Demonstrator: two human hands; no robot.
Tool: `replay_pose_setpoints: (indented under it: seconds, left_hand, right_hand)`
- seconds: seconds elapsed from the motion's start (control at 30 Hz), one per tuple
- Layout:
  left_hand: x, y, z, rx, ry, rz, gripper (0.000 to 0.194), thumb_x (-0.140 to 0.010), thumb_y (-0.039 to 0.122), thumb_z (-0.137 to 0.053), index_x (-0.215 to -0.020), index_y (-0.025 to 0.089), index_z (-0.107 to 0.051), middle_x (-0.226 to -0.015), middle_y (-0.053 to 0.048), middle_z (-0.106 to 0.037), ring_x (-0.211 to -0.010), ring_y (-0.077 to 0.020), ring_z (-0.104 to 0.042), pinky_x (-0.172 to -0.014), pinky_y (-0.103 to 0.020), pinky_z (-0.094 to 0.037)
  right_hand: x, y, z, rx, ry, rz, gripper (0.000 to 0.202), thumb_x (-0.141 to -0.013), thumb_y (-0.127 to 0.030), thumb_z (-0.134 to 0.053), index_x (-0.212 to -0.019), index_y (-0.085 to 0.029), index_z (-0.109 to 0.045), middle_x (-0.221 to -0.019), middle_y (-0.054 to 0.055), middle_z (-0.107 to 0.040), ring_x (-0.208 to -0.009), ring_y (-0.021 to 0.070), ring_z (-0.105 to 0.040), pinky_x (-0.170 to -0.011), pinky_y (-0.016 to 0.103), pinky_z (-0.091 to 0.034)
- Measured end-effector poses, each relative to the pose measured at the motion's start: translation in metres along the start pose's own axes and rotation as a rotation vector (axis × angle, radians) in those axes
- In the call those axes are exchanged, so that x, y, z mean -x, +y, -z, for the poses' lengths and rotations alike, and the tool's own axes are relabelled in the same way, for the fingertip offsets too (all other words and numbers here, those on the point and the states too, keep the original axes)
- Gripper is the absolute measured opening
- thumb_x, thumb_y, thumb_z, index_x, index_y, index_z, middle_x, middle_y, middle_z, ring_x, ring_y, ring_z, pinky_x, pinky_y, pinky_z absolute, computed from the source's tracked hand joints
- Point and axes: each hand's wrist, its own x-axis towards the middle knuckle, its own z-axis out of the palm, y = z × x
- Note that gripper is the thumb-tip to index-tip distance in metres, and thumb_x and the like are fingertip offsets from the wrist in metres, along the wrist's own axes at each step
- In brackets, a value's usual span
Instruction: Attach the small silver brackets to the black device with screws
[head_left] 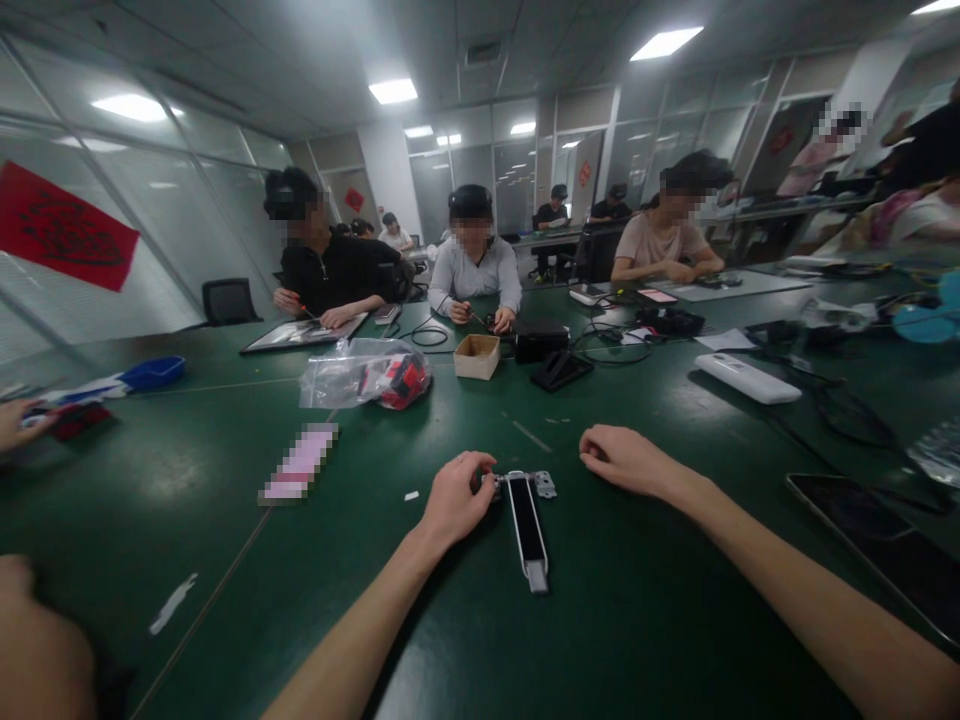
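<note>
A slim device with a black face and pale frame point(528, 522) lies on the green table point(615, 620) between my forearms. Metal bracket-like pieces point(546, 484) stick out at its far end, and a grey tab shows at its near end. My left hand point(459, 492) is at the left metal piece, thumb and fingers closed round it in a pinch. To the right, apart from the device, my right hand point(622, 458) rests on the table with its fingers curled in; what it holds, if anything, is hidden.
Ahead are a plastic bag with red items point(401, 378), a small box point(477, 357) and a black stand point(561, 370). A white device point(748, 378) and a large phone-like slab point(877, 545) lie right. Other people sit across; a person's arm point(37, 640) is at lower left.
</note>
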Motion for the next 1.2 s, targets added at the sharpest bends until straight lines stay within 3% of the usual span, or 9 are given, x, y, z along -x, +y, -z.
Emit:
replay_pose_setpoints:
  seconds: [0.23, 0.37, 0.77, 1.0, 1.2]
  left_hand:
    - [0.005, 0.014, 0.005, -0.06, 0.049, -0.254, 0.018, -0.086, 0.023, -0.055, -0.103, 0.019, -0.058, -0.093, -0.005, -0.064, -0.084, -0.0173, -0.058, -0.075, -0.03, -0.045]
    - [0.006, 0.017, 0.002, -0.033, 0.08, -0.39, 0.015, -0.088, 0.022, -0.054, -0.103, 0.02, -0.059, -0.093, -0.004, -0.065, -0.086, -0.0157, -0.059, -0.077, -0.028, -0.046]
    - [0.006, 0.015, 0.0, -0.05, 0.187, -0.469, 0.013, -0.09, 0.024, -0.052, -0.095, 0.018, -0.063, -0.084, -0.004, -0.065, -0.076, -0.013, -0.059, -0.068, -0.025, -0.047]
    - [0.007, 0.014, 0.0, -0.048, 0.131, -0.408, 0.017, -0.09, 0.026, -0.051, -0.097, 0.02, -0.065, -0.087, -0.006, -0.066, -0.078, -0.0139, -0.061, -0.071, -0.026, -0.048]
    - [0.006, 0.02, 0.003, 0.019, 0.078, -0.386, 0.013, -0.087, 0.023, -0.052, -0.092, 0.019, -0.063, -0.088, -0.005, -0.068, -0.081, -0.014, -0.063, -0.074, -0.026, -0.048]
  right_hand:
    - [0.011, -0.065, -0.028, -0.368, 0.305, 0.119, 0.017, -0.083, -0.027, -0.052, -0.091, -0.017, -0.062, -0.081, 0.003, -0.063, -0.07, 0.0147, -0.058, -0.063, 0.028, -0.048]
    - [0.018, -0.091, -0.04, -0.543, 0.319, 0.196, 0.016, -0.085, -0.026, -0.051, -0.09, -0.019, -0.064, -0.082, 0.003, -0.065, -0.073, 0.0149, -0.059, -0.067, 0.028, -0.049]
    - [0.016, -0.085, -0.05, -0.703, 0.261, 0.24, 0.023, -0.089, -0.035, -0.05, -0.094, -0.021, -0.068, -0.085, 0.003, -0.064, -0.081, 0.0158, -0.06, -0.074, 0.029, -0.048]
    - [0.016, -0.084, -0.047, -0.698, 0.244, 0.207, 0.025, -0.089, -0.039, -0.05, -0.09, -0.021, -0.067, -0.086, 0.004, -0.064, -0.081, 0.0167, -0.059, -0.074, 0.031, -0.048]
    - [0.016, -0.086, -0.047, -0.602, 0.24, 0.133, 0.025, -0.088, -0.04, -0.05, -0.08, -0.02, -0.063, -0.076, 0.002, -0.06, -0.069, 0.0147, -0.055, -0.061, 0.027, -0.045]
